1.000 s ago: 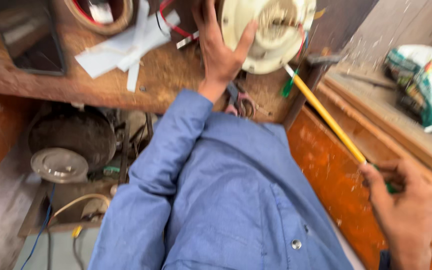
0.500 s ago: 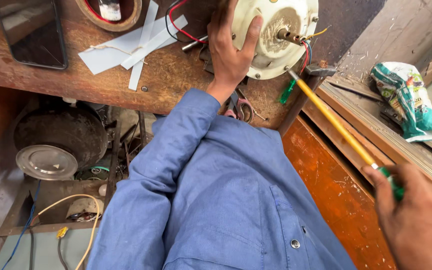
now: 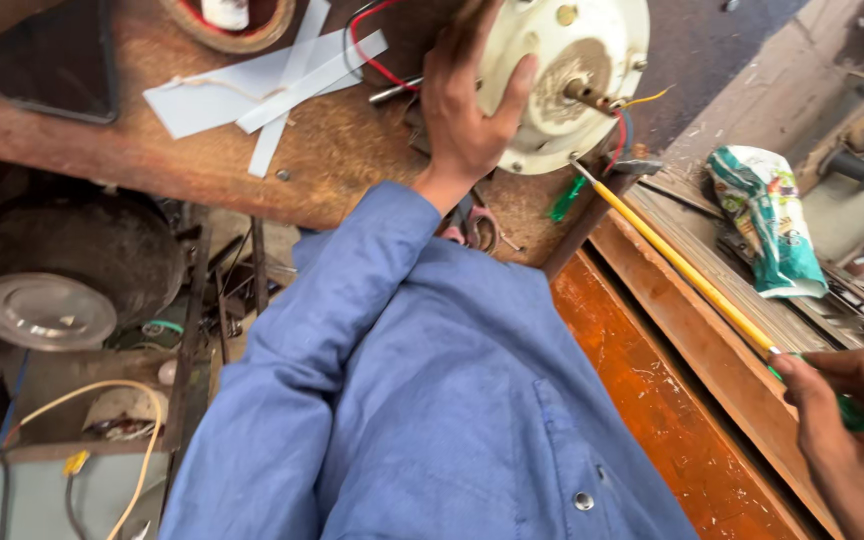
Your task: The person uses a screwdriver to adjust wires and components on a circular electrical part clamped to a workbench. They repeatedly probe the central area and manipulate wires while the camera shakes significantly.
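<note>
Top centre of the frame: left hand (image 3: 467,110) spread and pressed against the side of a round cream motor housing (image 3: 572,75), fingers curled over its rim, thumb on its face. Housing resting on the worn wooden bench (image 3: 342,150), brass shaft (image 3: 592,97) jutting toward the right, red and yellow wires trailing beside it. Lower right corner: right hand (image 3: 857,440) clenched around the green handle of a long yellow screwdriver (image 3: 682,265), shaft slanting up-left, tip touching the housing's lower edge. Upper left: white paper strips (image 3: 262,80) and a dark phone (image 3: 47,60). Right edge: crumpled green-and-white packet (image 3: 767,220). Centre bottom: blue sleeve and shirt (image 3: 402,400).
</note>
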